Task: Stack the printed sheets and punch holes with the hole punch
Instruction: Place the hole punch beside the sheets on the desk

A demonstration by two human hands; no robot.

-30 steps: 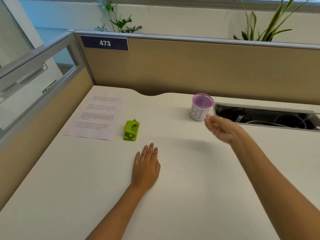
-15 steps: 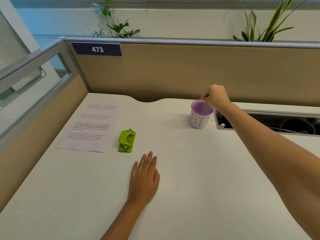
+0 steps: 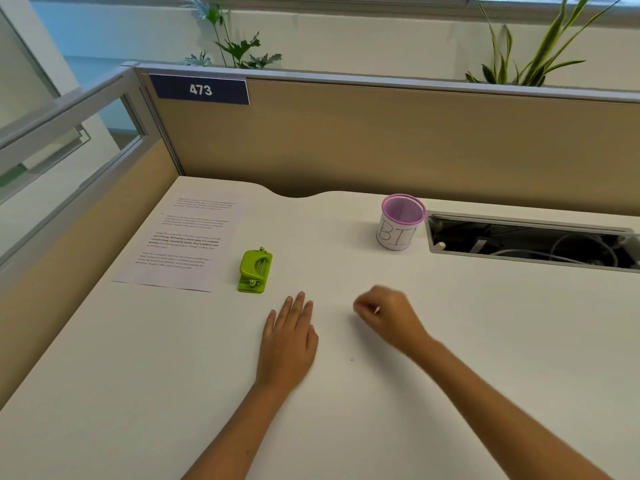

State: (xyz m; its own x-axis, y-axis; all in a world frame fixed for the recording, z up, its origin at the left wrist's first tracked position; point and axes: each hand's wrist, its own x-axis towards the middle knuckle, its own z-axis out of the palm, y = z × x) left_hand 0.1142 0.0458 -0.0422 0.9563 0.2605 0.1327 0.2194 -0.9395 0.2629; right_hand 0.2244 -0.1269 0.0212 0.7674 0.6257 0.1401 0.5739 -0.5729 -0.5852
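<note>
The printed sheets [image 3: 183, 242] lie flat at the far left of the white desk [image 3: 485, 341]. A small green hole punch [image 3: 255, 271] sits just right of them, untouched. My left hand [image 3: 289, 337] rests palm down on the desk, fingers together, a little in front of the punch. My right hand [image 3: 386, 315] hovers low over the desk to its right, blurred, with the fingers curled in; I cannot make out anything held in it.
A purple mesh cup wrapped in paper marked "BIN" [image 3: 400, 221] stands at the back centre-right. An open cable tray [image 3: 533, 242] is sunk into the desk to its right. Tan partition walls [image 3: 381, 143] close the back and left sides.
My right hand has come back from above the bin cup toward me and down near the desk, beside my left hand. The left hand, sheets and punch have stayed put.
</note>
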